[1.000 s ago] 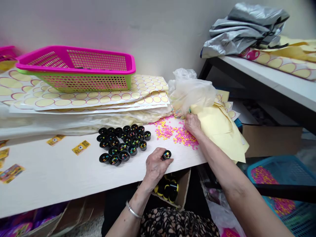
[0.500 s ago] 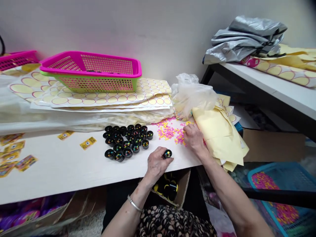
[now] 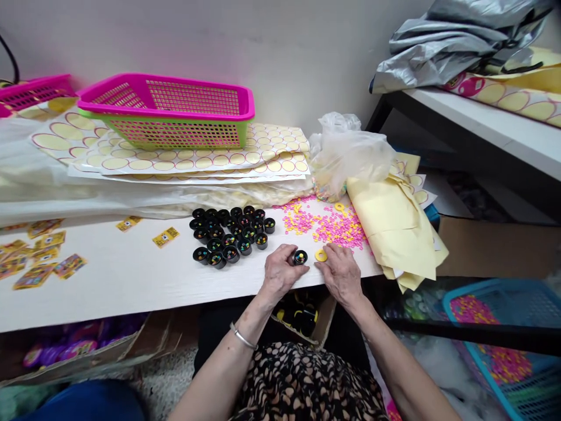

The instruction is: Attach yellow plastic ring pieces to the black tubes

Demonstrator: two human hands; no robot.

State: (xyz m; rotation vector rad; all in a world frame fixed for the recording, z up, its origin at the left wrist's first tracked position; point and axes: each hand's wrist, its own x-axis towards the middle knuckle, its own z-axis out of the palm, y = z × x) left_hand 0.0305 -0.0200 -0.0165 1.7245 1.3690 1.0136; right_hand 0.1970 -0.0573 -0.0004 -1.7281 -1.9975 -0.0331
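Note:
My left hand is closed round a small black cup with coloured bits inside, near the table's front edge. Just right of it, my right hand pinches a flat yellow ring between thumb and fingers. The ring and the cup are apart. Behind my right hand lie scattered pink and yellow beads, with another yellow ring among them. Several more black cups stand upright in a cluster left of my left hand, with coloured bits in them.
A pink and green basket rests on sticker sheets at the back. Yellow paper and a clear plastic bag stand at right. Small yellow cards lie at left. An open carton sits below the table edge.
My right hand has come back from the bead pile toward the cup, bringing a yellow ring. My left hand keeps its hold on the cup. The head view has shifted slightly.

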